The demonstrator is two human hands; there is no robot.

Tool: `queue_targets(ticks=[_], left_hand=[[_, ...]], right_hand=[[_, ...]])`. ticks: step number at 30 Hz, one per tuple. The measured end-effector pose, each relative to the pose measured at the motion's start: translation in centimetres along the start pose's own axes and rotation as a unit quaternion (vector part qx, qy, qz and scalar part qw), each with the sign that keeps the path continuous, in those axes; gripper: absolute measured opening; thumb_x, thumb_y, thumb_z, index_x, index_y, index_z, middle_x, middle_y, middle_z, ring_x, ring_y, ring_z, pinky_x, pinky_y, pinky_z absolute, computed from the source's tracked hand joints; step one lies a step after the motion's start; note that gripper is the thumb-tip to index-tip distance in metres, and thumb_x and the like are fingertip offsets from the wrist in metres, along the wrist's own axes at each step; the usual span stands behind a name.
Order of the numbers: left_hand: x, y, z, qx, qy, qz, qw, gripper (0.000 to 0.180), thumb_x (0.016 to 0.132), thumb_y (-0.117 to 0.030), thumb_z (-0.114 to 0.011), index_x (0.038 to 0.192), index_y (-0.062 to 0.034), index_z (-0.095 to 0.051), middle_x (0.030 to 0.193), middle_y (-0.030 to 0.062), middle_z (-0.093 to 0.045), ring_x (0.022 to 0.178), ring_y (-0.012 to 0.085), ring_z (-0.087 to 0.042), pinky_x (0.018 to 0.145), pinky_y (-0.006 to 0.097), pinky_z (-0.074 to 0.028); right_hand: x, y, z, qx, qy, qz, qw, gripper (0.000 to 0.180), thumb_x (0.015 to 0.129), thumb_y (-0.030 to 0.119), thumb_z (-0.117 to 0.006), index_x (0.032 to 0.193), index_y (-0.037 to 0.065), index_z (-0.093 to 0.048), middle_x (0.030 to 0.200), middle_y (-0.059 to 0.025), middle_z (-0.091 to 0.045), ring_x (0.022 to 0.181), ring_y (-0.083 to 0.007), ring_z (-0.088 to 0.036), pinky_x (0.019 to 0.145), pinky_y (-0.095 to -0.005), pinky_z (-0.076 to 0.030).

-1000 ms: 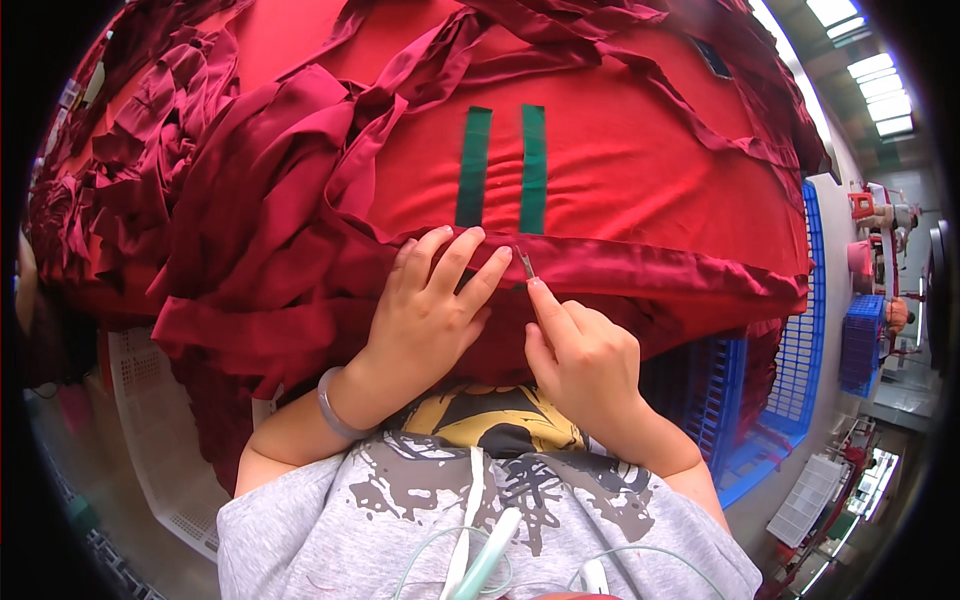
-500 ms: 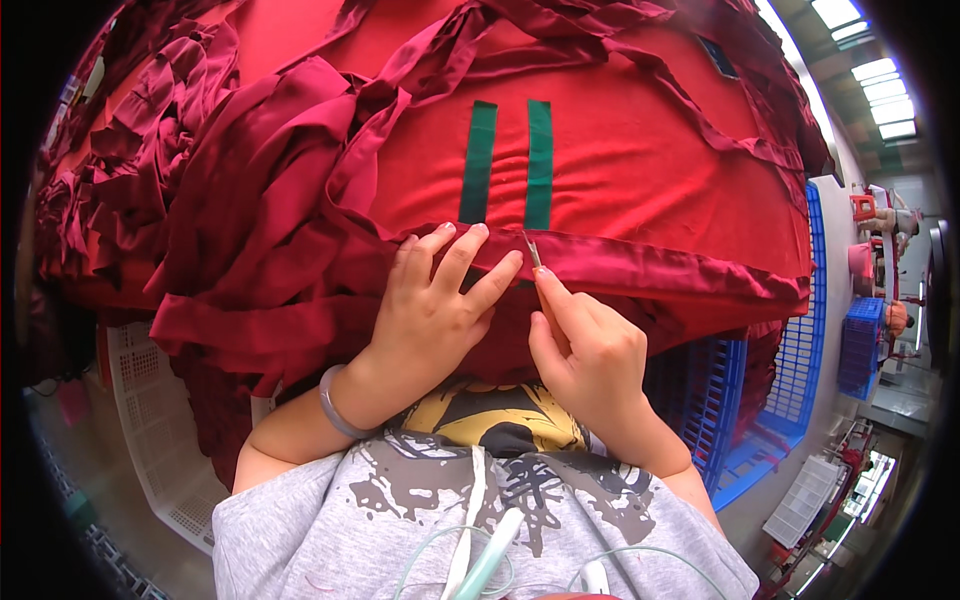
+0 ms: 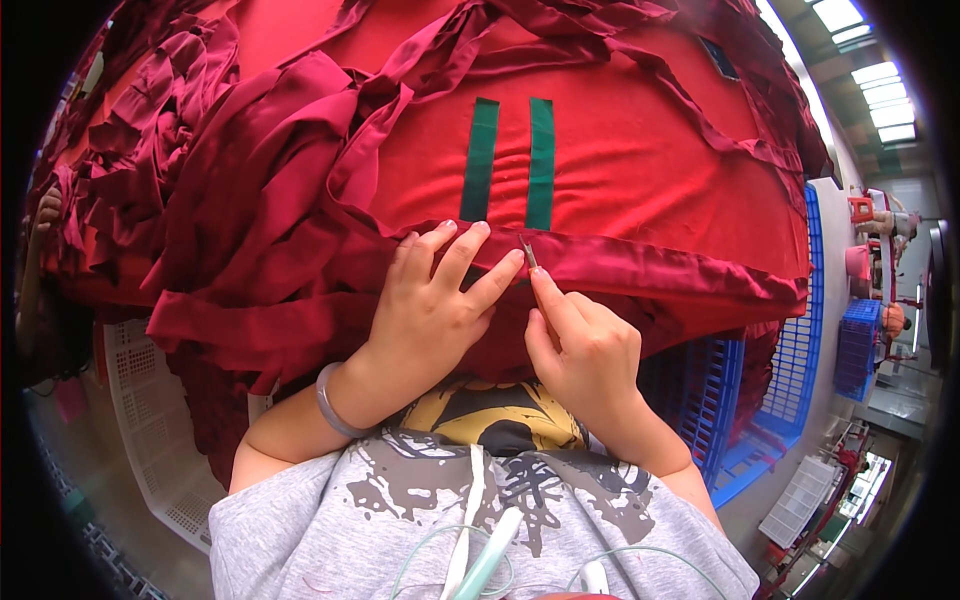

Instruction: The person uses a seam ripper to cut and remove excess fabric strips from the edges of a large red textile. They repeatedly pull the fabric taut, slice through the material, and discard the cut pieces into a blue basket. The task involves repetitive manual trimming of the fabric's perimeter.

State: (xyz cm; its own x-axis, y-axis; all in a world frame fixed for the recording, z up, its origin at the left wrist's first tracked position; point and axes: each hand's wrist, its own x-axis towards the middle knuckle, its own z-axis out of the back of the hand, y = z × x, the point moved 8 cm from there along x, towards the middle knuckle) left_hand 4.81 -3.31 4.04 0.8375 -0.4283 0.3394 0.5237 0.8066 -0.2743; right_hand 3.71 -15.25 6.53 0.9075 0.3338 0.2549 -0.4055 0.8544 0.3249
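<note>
Dark red satin fabric (image 3: 660, 265) lies folded in a long band along the near edge of a red-covered table (image 3: 640, 160). My left hand (image 3: 428, 310) lies on this band with its fingers spread, pressing it down and holding nothing. Close by its index fingertip, my right hand (image 3: 590, 350) is closed around a small seam ripper (image 3: 530, 256). The ripper's thin metal tip points away from me at the band, and its handle is mostly hidden in my fingers. Just beyond the tip, two green strips (image 3: 540, 165) run away from me on the table cover.
Heaped satin (image 3: 240, 180) covers the table's left side. A white plastic crate (image 3: 150, 420) stands below at the left, a blue one (image 3: 790, 400) at the right. Another person's hand (image 3: 47, 210) shows at the far left edge. More people and crates are at far right.
My right hand and the seam ripper have shifted slightly left, nearer my left fingertips. My left hand stays put. Another person's hand and arm have come into view at the far left.
</note>
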Motion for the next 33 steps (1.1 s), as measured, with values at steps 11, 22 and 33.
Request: queue_targets(ticks=[11,22,33], left_hand=[[-0.1,0.4,0.5,-0.06,0.02,0.013,0.998,0.06,0.071,-0.022,-0.073,0.128,-0.0157,-0.058,0.134,0.0076,-0.049,0.119,0.0287,-0.045,0.101,0.043,-0.038],[0.1,0.5,0.6,-0.032,-0.001,-0.016,0.999,0.049,0.074,-0.024,-0.071,0.119,-0.0057,-0.062,0.132,0.0051,-0.055,0.115,0.0275,-0.048,0.097,0.04,-0.041],[0.3,0.5,0.6,-0.017,-0.004,-0.012,1.0,0.045,0.073,-0.02,-0.069,0.116,-0.0073,-0.063,0.13,0.0028,-0.057,0.114,0.0258,-0.049,0.094,0.039,-0.043]], right_hand=[[1.1,-0.2,1.2,0.076,-0.075,0.004,0.994,0.036,0.078,0.007,-0.066,0.113,0.0,-0.065,0.063,-0.0071,-0.055,0.051,-0.0217,-0.056,0.048,-0.034,-0.045],[0.5,0.8,-0.9,0.007,-0.013,0.017,1.0,0.036,0.077,0.008,-0.066,0.113,0.003,-0.066,0.062,-0.0043,-0.053,0.051,-0.0192,-0.054,0.047,-0.0321,-0.043],[0.1,1.0,-0.6,0.005,-0.015,0.024,1.0,0.036,0.075,0.005,-0.066,0.111,0.002,-0.067,0.06,-0.005,-0.052,0.048,-0.0194,-0.053,0.046,-0.0326,-0.042]])
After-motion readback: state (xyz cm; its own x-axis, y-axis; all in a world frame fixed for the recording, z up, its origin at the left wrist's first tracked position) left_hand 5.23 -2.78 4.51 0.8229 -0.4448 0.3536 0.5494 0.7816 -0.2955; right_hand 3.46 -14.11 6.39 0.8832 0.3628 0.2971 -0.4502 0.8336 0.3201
